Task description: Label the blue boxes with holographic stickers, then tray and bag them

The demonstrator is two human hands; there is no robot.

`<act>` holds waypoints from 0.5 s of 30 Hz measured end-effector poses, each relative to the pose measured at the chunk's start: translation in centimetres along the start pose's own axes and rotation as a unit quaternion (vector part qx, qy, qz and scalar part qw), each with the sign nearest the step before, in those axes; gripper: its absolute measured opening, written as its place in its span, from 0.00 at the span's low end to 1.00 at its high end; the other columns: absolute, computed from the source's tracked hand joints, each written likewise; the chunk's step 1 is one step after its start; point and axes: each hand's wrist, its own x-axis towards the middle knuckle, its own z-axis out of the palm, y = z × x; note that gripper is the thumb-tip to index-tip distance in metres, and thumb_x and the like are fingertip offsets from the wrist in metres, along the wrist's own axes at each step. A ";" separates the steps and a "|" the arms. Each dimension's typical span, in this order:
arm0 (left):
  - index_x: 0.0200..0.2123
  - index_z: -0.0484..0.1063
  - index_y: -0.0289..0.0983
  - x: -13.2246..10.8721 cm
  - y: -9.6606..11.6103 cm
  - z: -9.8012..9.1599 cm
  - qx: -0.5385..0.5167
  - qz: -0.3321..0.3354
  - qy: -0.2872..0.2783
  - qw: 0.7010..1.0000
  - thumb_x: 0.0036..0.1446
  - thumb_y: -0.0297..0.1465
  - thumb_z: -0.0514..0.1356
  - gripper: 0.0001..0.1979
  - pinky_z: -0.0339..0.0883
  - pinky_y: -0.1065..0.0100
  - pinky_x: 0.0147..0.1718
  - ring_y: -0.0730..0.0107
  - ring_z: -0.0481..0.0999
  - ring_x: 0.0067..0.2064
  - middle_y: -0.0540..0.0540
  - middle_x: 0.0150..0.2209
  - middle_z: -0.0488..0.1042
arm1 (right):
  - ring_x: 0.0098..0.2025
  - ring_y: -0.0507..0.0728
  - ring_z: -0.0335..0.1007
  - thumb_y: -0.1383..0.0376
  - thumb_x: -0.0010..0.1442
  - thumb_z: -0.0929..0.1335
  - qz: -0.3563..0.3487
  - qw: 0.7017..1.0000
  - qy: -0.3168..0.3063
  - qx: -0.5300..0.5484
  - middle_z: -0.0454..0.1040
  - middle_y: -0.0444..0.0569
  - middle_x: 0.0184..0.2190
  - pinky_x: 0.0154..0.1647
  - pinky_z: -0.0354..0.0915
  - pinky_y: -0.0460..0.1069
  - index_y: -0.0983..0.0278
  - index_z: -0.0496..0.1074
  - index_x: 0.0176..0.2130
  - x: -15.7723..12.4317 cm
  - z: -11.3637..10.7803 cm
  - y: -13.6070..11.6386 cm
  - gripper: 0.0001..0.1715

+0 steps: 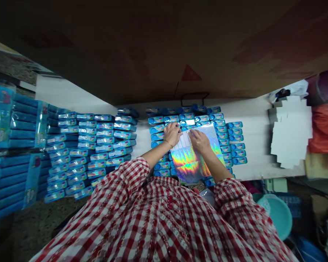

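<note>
- The shiny sheet point(192, 156) lies slantwise over the rows of blue packs point(162, 165) on the worktop point(257, 145), in front of the person, with both hands at its far part
- Left hand point(172, 134): fingers bent over the sheet's far left corner; I cannot tell whether its grip is closed on the edge or only pressing
- Right hand point(200, 142): fingers curled in near the sheet's far edge, next to the left; anything pinched there is too small to tell
- Likeliest trouble: the sheet could skid or crease, since it rests on separate packs with gaps between them, not on one flat surface
- A hard press or tug could knock those packs out of their rows, as nothing visible ties them together
- Glare off the sheet could hide fine edges and lead to a misplaced fingertip
- The piled packs point(102, 145) on the left could topple if a sleeve caught them; several layers sit unevenly
- Containers: clear-wrapped bundles point(30, 127) at far left hold more blue packs, stacked inside
- The large brown carton point(164, 54) stands beyond the packs; its inside is out of sight
- Down on the right is a teal basin point(280, 216); its contents cannot be made out
</note>
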 end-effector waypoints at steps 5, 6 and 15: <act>0.28 0.72 0.38 0.1 0.2 -0.1 -0.007 -0.010 0.000 1.000 0.52 0.33 0.62 0.05 0.55 0.56 0.48 0.57 0.61 0.55 0.45 0.50 0.68 | 0.45 0.58 0.66 0.65 0.62 0.62 0.032 0.992 0.060 0.104 0.72 0.55 0.45 0.46 0.63 0.53 0.64 0.73 0.36 -1.1 -5.0 -1.6 0.11; 0.28 0.72 0.38 0.2 0.3 -0.2 -0.006 -0.010 -0.003 1.000 0.52 0.33 0.62 0.05 0.55 0.55 0.48 0.56 0.61 0.55 0.45 0.50 0.68 | 0.44 0.58 0.67 0.65 0.61 0.62 0.042 0.987 0.068 0.141 0.72 0.55 0.44 0.45 0.64 0.52 0.64 0.72 0.35 -1.0 -6.4 -2.2 0.10; 0.38 0.73 0.40 -0.3 -1.2 -1.4 -0.012 0.018 -0.024 0.999 0.54 0.32 0.60 0.07 0.56 0.55 0.51 0.57 0.62 0.56 0.43 0.52 0.68 | 0.39 0.57 0.67 0.66 0.59 0.62 0.160 0.965 0.038 0.204 0.71 0.52 0.39 0.42 0.65 0.53 0.62 0.73 0.41 2.3 -7.0 -1.5 0.13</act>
